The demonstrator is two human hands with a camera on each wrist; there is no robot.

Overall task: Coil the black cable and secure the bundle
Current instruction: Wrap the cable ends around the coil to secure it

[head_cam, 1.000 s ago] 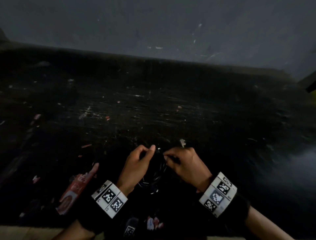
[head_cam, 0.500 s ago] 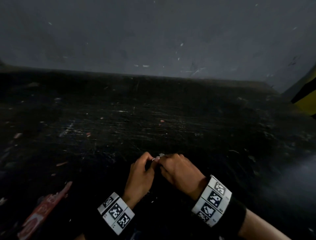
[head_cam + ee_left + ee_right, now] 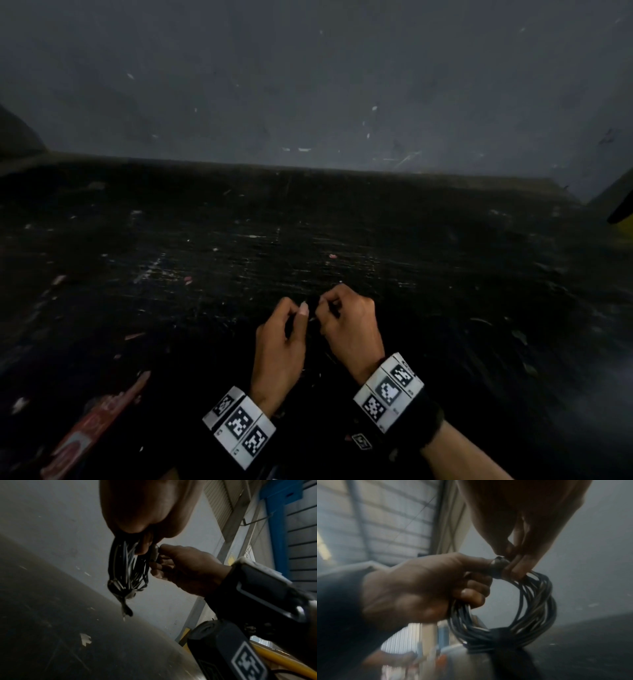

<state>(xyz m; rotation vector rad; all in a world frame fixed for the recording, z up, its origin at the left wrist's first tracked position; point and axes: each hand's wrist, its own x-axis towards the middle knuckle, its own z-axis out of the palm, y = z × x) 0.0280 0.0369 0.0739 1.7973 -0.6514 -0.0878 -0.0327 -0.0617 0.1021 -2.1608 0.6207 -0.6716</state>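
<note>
The black cable [image 3: 537, 605] is wound into a small coil of several loops and hangs just above the dark table [image 3: 445, 274]. A dark tie [image 3: 501, 635] binds its bottom. My left hand [image 3: 296, 310] curls its fingers round the coil's left side, thumb at the top. My right hand [image 3: 327, 306] pinches a dark band [image 3: 498, 566] at the coil's top, beside the left thumb. The left wrist view shows the coil [image 3: 128, 568] hanging under the left hand [image 3: 145, 513], a strap tail [image 3: 126, 608] dangling below it, and the right hand [image 3: 159, 555] pinching. From the head, the hands hide almost all of the cable.
A scuffed black table stretches ahead to a grey wall [image 3: 308, 85]. A red packet [image 3: 89, 428] lies at the table's near left. A yellow and black object [image 3: 621, 212] pokes in at the right edge. Small scraps dot the surface.
Both hands stay at the coil. Their fingertips, pressed together half a second ago, now stand slightly apart. The coil seen hanging below the hands a second ago is hidden in the head view.
</note>
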